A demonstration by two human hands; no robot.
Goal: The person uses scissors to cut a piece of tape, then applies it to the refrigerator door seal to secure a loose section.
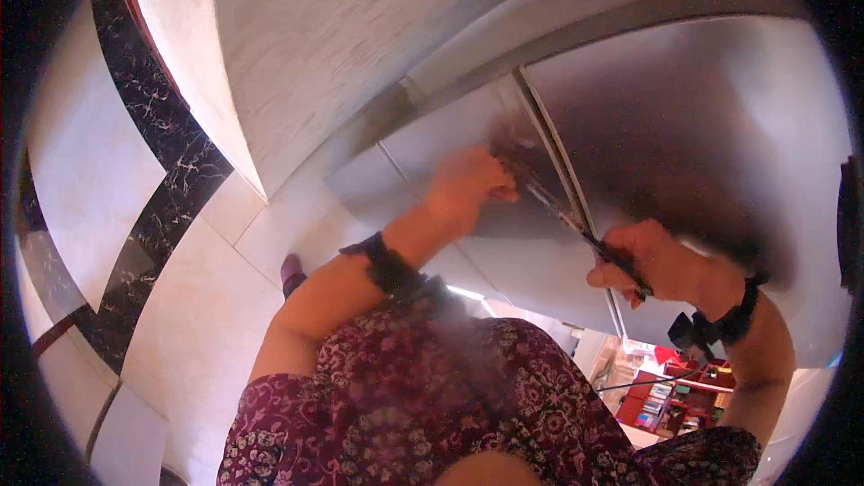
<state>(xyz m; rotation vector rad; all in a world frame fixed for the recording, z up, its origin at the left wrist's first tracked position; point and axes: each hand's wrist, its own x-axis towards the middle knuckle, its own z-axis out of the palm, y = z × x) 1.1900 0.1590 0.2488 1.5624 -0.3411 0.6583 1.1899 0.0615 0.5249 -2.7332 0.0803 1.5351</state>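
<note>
My right hand (650,256) is closed around the dark handle of a long, thin, knife-like tool (553,205). From that fist the tool slants up and to the left across the front of a grey metallic fridge (666,126). By the tool's far end is my left hand (468,184), its fingers curled in. Blur hides whether those fingers pinch anything. Both hands are close to the vertical gap (562,157) between the fridge's door panels. Black straps (387,265) circle my wrists.
Beyond the fridge runs a pale wall (315,45). On the left the cream tiled floor (198,306) carries a black marbled border (135,63). A red shelf unit (666,405) with small items shows at the lower right. My foot (291,270) is on the floor.
</note>
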